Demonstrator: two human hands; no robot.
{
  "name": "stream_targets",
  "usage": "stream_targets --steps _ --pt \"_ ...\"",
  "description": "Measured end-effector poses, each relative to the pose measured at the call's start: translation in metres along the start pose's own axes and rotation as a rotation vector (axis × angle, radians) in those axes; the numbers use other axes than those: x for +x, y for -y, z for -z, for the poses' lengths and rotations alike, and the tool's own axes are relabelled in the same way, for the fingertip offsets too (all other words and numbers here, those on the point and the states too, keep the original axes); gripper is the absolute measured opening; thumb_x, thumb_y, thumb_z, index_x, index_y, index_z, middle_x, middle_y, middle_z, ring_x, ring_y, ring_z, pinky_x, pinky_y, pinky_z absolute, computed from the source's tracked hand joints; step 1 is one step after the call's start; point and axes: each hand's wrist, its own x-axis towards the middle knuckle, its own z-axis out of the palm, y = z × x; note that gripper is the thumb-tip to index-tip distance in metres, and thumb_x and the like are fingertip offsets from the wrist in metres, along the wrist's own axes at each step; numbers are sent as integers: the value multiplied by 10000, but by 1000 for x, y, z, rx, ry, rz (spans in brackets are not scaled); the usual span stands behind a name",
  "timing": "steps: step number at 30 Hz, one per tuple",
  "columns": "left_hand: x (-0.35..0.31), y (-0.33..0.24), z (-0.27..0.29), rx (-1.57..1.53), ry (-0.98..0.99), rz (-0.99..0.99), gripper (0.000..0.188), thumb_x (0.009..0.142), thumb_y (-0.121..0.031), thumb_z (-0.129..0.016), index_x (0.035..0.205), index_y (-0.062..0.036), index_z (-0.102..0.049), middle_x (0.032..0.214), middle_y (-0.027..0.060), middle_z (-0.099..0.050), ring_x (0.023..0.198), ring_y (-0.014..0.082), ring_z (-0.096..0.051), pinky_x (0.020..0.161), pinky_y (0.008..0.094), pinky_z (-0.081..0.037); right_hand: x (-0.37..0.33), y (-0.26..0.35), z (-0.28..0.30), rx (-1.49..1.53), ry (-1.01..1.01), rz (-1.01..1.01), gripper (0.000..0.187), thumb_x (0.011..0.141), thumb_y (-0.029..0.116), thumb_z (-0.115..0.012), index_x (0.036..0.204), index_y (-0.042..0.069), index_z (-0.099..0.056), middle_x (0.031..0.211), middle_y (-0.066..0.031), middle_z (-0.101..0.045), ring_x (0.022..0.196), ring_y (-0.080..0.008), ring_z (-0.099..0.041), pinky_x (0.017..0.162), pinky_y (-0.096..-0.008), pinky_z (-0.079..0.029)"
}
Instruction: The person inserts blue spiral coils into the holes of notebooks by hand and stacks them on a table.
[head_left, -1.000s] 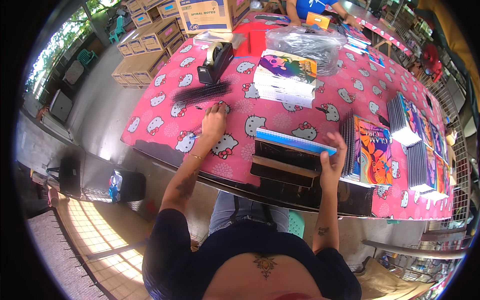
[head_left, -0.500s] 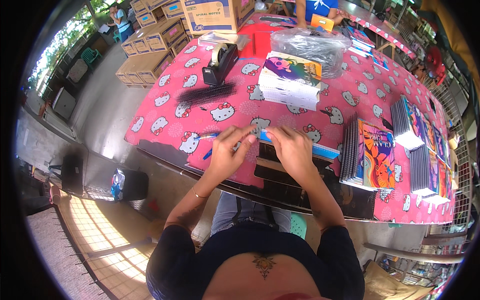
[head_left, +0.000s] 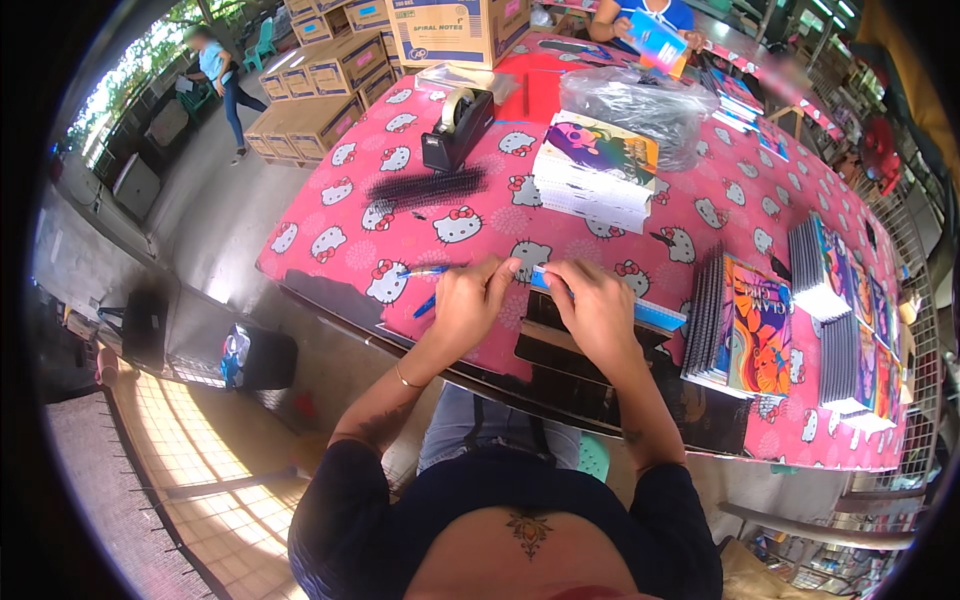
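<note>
My right hand (head_left: 596, 306) grips a notebook (head_left: 658, 316) with a blue edge near the front of the table; its fingers are bent over the notebook's left end. Just left of that end, my left hand (head_left: 468, 305) is closed, thumb and forefinger pinched together. Whatever is between those fingertips is too small to make out. Beneath the notebook lies a dark brown board (head_left: 565, 352). Two blue pens (head_left: 426, 306) rest beside my left hand. Farther back is a pile of black spiral binding coils (head_left: 428, 188).
A black tape dispenser (head_left: 458, 130), a stack of unbound notebooks (head_left: 598, 165) and a clear plastic bag (head_left: 640, 105) stand behind. Bound notebooks (head_left: 750, 325) are stacked at right. Cartons (head_left: 330, 80) rise beyond the table. A co-worker (head_left: 650, 25) sits at the far side.
My hands keep nearly the same place, with the view shifted slightly. The co-worker across the table now holds up a blue-covered notebook. A person at far left has stepped away from the cartons.
</note>
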Motion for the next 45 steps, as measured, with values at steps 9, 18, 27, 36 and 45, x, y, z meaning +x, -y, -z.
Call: stream_targets --steps 9,18,27,36,45 --pt "26 -3 20 -61 195 -466 196 881 -134 -755 1028 -29 -681 956 136 -638 836 294 -651 687 372 -507 1 3 15 -11 1 71 131 913 178 -694 1028 120 -712 835 -81 -674 726 -317 -669 644 -423 -523" --pt "24 -19 -26 480 -141 -622 810 911 -576 -587 1462 4 -455 1456 209 -487 1291 376 -481 1097 597 -334 -3 -6 23 -72 153 -88 194 928 120 -643 1109 101 -710 902 -121 -705 772 -362 -683 693 -460 -522" --pt "32 -5 -9 192 87 -650 252 977 -273 -624 1105 -59 -656 1041 91 -674 1067 279 -647 1122 571 -336 -1 -5 25 -75 180 -87 158 947 145 -646 1083 95 -709 901 -136 -703 786 -365 -685 683 -464 -517" --pt "47 -10 11 191 306 -662 254 1006 -291 -598 1021 -38 -614 935 125 -666 932 333 -667 1035 556 -441 -2 -2 27 -78 182 -65 138 949 136 -640 1072 98 -690 896 -138 -699 790 -370 -677 685 -477 -507" --pt "56 -4 9 153 335 -672 197 983 -239 -628 1016 -44 -625 934 164 -668 854 369 -663 834 473 -525 -4 -4 24 -85 143 -43 138 926 133 -657 1061 126 -686 875 -104 -705 738 -341 -686 645 -452 -523"
